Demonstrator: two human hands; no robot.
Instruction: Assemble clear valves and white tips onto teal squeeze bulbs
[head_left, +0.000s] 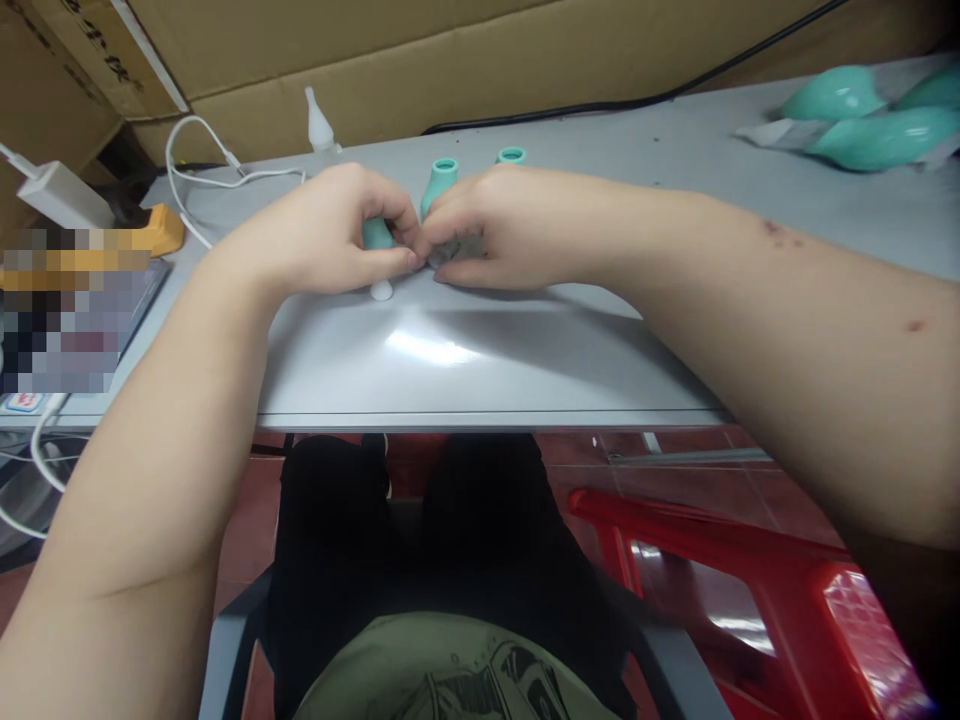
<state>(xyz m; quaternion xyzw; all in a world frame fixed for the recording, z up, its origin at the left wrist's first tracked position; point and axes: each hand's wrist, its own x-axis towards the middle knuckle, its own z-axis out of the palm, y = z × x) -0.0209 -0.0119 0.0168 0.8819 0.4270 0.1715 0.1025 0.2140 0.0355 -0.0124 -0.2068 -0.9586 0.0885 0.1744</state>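
My left hand (pixel 349 235) and my right hand (pixel 495 225) meet low over the grey table, fingertips touching. The right fingers are closed around a small clear plastic piece (pixel 448 252), mostly hidden by them. My left thumb and fingers are pinched at its left side; what they grip is hidden. Under the left palm shows a teal rubber part (pixel 376 234), and below that hand a small white tip (pixel 382 290) pokes out. Just behind the hands stand a teal bulb with an open neck (pixel 441 185) and a second teal bulb (pixel 512 156), largely covered by my right hand.
A translucent white nozzle (pixel 319 125) stands at the back. Bagged teal bulbs (pixel 885 135) lie at the far right. To the left are a white charger (pixel 64 195), its cable and a yellow object (pixel 165 230). Cardboard (pixel 375 60) lines the back; a red stool (pixel 750 560) stands below right.
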